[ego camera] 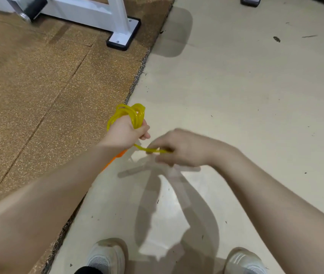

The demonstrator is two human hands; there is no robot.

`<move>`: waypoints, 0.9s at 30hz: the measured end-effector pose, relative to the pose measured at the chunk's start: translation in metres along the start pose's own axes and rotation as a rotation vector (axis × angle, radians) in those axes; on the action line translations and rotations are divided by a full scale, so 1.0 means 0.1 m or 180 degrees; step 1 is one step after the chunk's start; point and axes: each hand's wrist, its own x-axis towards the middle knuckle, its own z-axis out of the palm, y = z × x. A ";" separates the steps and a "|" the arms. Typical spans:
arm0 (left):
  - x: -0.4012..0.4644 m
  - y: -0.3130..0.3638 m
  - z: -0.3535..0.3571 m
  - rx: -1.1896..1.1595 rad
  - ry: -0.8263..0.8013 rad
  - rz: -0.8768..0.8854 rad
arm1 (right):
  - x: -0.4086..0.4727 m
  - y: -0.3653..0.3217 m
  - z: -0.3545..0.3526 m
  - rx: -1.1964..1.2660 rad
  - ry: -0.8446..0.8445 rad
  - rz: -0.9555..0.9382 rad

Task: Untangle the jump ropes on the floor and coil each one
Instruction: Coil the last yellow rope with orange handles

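— What's the left hand point(126, 133) got?
— A bundle of yellow jump rope point(134, 114), looped in several turns, fist closed round it, the loops sticking out beyond the knuckles.
— And the right hand point(179, 148)?
— Just right of that bundle, fingers pinched on a strand running from it. It's blurred.
— Anything under the bundle?
— Something orange point(115, 158) shows beneath the left wrist, mostly hidden.
— The floor?
— The bundle hangs over the seam where the brown speckled mat point(38, 86) meets the pale floor point(236, 86). A white frame foot point(123, 34) stands on the mat far beyond it; two white shoes point(105, 258) near the viewer.
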 end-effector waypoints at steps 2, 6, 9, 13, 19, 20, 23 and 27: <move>-0.04 0.02 0.01 -0.0389 -0.0192 -0.0205 | -0.09 0.07 -0.22 0.0010 0.0765 0.0005; -0.15 0.27 -0.02 -0.1449 -0.1292 -0.0418 | -0.25 0.23 -0.37 0.1285 0.1817 0.0217; -0.19 0.51 0.01 -0.1978 -0.2280 -0.0270 | -0.20 0.30 -0.31 0.1866 0.2374 0.0185; -0.20 0.60 -0.02 -0.2732 -0.2939 0.0275 | -0.13 0.41 -0.23 0.3370 0.2166 0.0274; -0.19 0.43 -0.05 -0.2738 -0.2798 0.0305 | -0.10 0.33 0.00 0.4123 0.0859 0.0222; -0.19 0.40 -0.06 -0.2677 -0.2731 0.0253 | -0.12 0.29 0.00 0.3891 0.0765 0.0084; -0.16 0.38 -0.13 -0.2456 -0.2471 0.0185 | -0.11 0.20 -0.04 0.3392 0.0792 -0.0049; -0.07 0.56 -0.16 -0.2583 -0.1698 -0.0054 | -0.02 0.23 -0.12 0.3086 0.1517 0.0200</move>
